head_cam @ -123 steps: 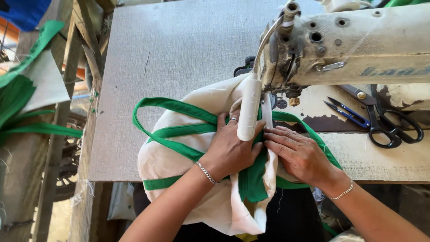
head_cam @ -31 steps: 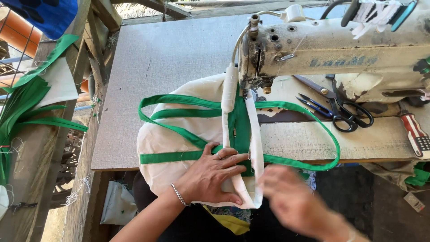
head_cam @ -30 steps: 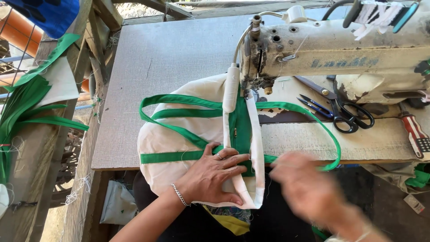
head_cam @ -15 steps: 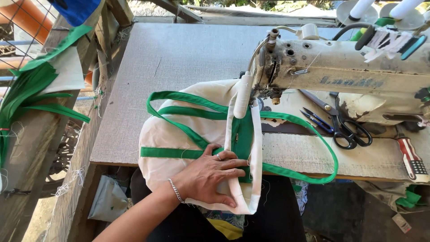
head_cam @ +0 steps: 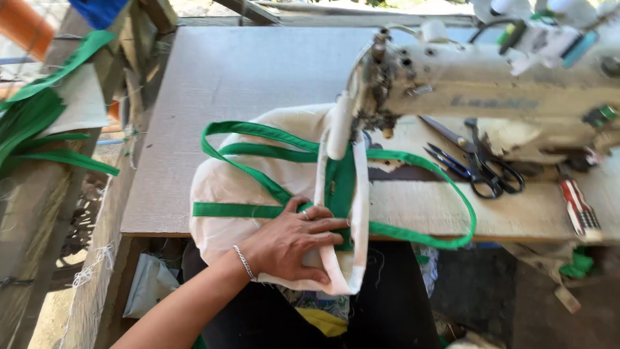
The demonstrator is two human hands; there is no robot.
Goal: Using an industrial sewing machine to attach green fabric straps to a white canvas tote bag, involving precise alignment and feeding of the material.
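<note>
Our left hand lies flat, fingers spread, pressing the cream bag at the table's near edge; our right hand is out of view. Green straps look partly sewn, the bag still under the machine. Scissors lie beyond.

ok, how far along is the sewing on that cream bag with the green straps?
Done, by the look of it: green strap already runs across the cream fabric bag, with loop handles formed. In hand: the left hand presses the bag's cream-edged green panel flat, feeding toward the sewing machine's needle area. Left: the seam near the hand looks unsewn, though stitches are too small to tell. Right hand out of view.
</note>
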